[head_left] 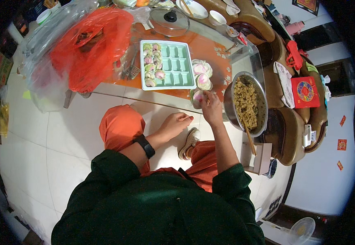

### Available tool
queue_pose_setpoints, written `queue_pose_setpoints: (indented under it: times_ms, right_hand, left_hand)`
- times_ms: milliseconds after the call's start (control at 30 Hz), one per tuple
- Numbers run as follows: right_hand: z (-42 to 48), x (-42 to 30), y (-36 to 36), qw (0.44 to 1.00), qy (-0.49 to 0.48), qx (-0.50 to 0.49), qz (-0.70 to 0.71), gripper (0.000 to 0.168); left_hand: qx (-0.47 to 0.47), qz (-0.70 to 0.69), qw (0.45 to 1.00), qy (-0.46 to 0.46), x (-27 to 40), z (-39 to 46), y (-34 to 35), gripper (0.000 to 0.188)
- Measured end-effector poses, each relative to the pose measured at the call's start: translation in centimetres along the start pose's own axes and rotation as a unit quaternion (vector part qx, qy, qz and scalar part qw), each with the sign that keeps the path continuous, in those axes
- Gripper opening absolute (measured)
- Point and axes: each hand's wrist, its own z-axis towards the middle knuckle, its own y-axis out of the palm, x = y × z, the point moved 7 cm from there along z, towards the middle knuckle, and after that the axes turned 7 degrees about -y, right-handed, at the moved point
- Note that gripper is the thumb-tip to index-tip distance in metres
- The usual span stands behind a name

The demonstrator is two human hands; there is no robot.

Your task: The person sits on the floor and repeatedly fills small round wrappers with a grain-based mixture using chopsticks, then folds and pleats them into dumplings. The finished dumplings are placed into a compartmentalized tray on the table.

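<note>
My right hand (212, 107) has its fingertips on a pink and pale-green dumpling wrapper (196, 98) at the table's front edge; whether it grips the wrapper is unclear. More wrappers (202, 73) lie in stacks just beyond. My left hand (176, 124) is in front of the table, above the floor, its fingers curled and nothing visible in them. A pale-green compartment tray (167, 87) holds several folded dumplings (150, 67) in its left columns. Right of my right hand stands a metal bowl (265, 105) of minced filling (245, 101), with wooden chopsticks (250, 141) leaning over its near rim.
Red and clear plastic bags (104, 55) cover the table's left part. A glass pot lid (169, 21), a white bowl (217, 17) and a plate (195, 8) are at the back. A brown sofa (275, 122) stands at the right, beside a small open box (263, 159).
</note>
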Motion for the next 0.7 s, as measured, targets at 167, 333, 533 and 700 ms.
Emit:
queue_pose_setpoints:
  times_ms: [167,333,533,700]
  right_hand:
    - [0.1,0.7,-0.1,0.999,0.038,0.019,0.018,0.025]
    - [0.5,1.7,0.2,0.993,0.109,-0.018,0.033,0.035]
    - [1.5,1.6,0.6,0.985,0.134,-0.044,0.098,0.024]
    - [0.7,-1.0,-1.5,0.996,0.025,0.04,0.072,0.011]
  left_hand:
    - [-0.004,-0.019,1.0,-0.008,-0.7,0.6,0.5,0.039]
    - [-0.01,-0.01,1.0,-0.013,-1.1,1.2,1.0,0.035]
    - [-0.012,-0.027,0.999,-0.035,-1.8,2.1,1.4,0.035]
    - [-0.011,-0.055,0.998,-0.017,-0.6,1.9,1.1,0.033]
